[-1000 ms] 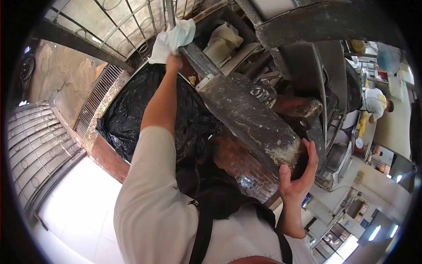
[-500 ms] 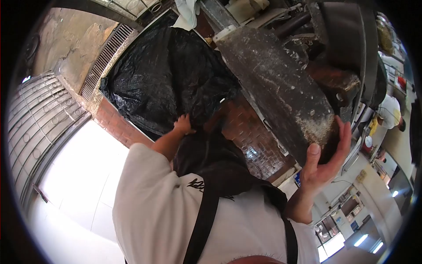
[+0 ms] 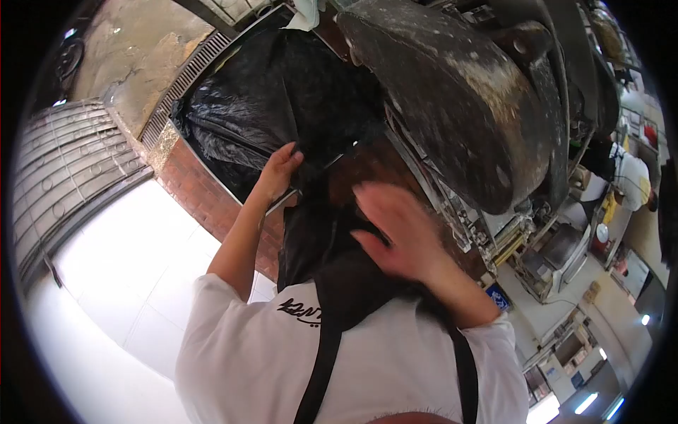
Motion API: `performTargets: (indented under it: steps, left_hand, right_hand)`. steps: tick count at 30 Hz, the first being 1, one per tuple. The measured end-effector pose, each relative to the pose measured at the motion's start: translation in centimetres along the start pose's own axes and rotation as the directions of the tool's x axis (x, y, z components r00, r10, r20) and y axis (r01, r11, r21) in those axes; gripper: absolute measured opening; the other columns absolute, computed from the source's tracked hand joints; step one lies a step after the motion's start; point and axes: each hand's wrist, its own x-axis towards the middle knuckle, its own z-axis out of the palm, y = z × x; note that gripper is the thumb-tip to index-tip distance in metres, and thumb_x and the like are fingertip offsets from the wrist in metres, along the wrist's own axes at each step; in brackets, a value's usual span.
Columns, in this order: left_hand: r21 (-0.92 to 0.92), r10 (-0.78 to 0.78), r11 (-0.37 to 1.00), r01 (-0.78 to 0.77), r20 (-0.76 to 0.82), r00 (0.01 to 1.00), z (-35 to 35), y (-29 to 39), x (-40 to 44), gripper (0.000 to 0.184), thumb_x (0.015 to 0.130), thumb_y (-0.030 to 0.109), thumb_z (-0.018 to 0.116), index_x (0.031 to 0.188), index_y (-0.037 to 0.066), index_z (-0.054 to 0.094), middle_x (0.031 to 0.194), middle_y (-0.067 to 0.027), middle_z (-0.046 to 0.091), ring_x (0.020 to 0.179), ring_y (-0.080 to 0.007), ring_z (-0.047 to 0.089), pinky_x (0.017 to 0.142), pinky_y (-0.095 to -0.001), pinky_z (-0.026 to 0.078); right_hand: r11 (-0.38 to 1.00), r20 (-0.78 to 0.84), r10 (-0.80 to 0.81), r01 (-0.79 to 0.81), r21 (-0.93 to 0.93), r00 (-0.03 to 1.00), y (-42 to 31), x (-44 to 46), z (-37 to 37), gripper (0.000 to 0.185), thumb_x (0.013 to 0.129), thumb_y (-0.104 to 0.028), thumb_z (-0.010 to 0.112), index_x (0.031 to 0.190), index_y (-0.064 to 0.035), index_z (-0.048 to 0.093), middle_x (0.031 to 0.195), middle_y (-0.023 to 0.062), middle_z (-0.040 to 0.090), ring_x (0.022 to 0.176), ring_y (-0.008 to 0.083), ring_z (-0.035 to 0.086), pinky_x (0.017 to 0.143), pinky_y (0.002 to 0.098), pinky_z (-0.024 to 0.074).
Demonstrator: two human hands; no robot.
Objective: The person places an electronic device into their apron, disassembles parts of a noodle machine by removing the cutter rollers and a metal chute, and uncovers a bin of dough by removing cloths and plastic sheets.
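Observation:
Black plastic sheeting (image 3: 247, 106) lies spread over a frame with a pale metal edge, in the upper left. My left hand (image 3: 282, 166) is closed on the near edge of this sheet, which is pulled into folds toward the fingers. Over the brown brick floor, my right hand (image 3: 399, 230) hovers in front of my dark apron (image 3: 346, 283). It is smeared by motion, with the thumb apart from the fingers and nothing visible in it. To its upper right is a large dark, worn piece of equipment (image 3: 452, 99) with a rounded lower end and pale residue.
Metal rails and machine parts (image 3: 452, 219) lie beneath the dark piece. A white panelled surface (image 3: 141, 275) and a barred grille (image 3: 70, 162) are on the left. At the far right a person in a white top (image 3: 631, 177) stands beside work surfaces.
My right hand has left the dark piece's lower end and moved left. That piece has swung upward, exposing rails beneath. My left hand has risen slightly with the sheet's edge.

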Motion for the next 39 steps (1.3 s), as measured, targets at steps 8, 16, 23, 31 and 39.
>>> performTargets:
  steps: [8,16,23,31,39]
  left_hand:
    - [0.497,0.429,0.564,-0.660,0.507,0.748,15.7,10.2,-10.7,0.051,0.082,0.023,0.078,0.125,0.006,0.059,0.119,-0.0143,0.061,0.114,-0.0358,0.055,0.096,-0.0429,0.043]
    - [0.892,0.023,0.335,-0.305,0.316,0.949,13.6,-4.6,-4.1,0.095,0.070,0.028,0.083,0.149,0.008,0.034,0.155,-0.0188,0.026,0.144,-0.0367,0.020,0.117,-0.0484,0.022]
    - [0.515,-0.080,0.835,-0.194,0.463,0.883,22.1,-2.6,-10.5,0.072,0.091,0.039,0.064,0.141,-0.006,0.038,0.131,-0.0222,0.055,0.117,-0.0310,0.056,0.102,-0.0455,0.042]
    - [0.778,-0.048,0.549,-0.305,0.394,0.918,18.6,-12.1,-10.6,0.059,0.092,0.041,0.064,0.126,-0.006,0.053,0.117,-0.0213,0.063,0.106,-0.0317,0.064,0.088,-0.0392,0.052]
    - [0.627,0.057,0.753,-0.201,0.242,0.969,19.9,-11.3,-10.7,0.063,0.086,0.035,0.070,0.133,0.000,0.049,0.119,-0.0224,0.063,0.112,-0.0339,0.061,0.094,-0.0406,0.049]
  right_hand:
    - [0.961,0.004,0.179,-0.176,0.214,0.984,4.5,-4.1,7.6,0.065,0.072,-0.012,0.074,0.133,-0.0005,0.053,0.136,0.0233,0.052,0.131,0.0400,0.046,0.110,0.0471,0.0358]
    - [0.961,-0.123,0.085,-0.048,0.274,0.989,3.1,-17.9,-2.7,0.063,0.072,-0.013,0.070,0.131,-0.0001,0.055,0.136,0.0229,0.053,0.131,0.0392,0.047,0.111,0.0461,0.0350]
    - [0.803,0.363,0.499,-0.577,0.148,0.787,11.6,-22.3,-0.3,0.050,0.079,-0.018,0.070,0.125,-0.0001,0.059,0.130,0.0155,0.061,0.121,0.0234,0.056,0.103,0.0359,0.0426]
    - [0.336,0.385,0.689,-0.741,0.581,0.614,7.6,-24.1,0.5,0.069,0.084,-0.032,0.075,0.140,-0.0029,0.048,0.137,0.0170,0.054,0.132,0.0259,0.047,0.110,0.0361,0.0350]
    - [0.924,0.210,0.348,-0.372,0.089,0.914,2.3,-21.5,3.1,0.090,0.067,-0.008,0.081,0.146,-0.0070,0.039,0.149,0.0252,0.038,0.140,0.0370,0.036,0.113,0.0427,0.0335]
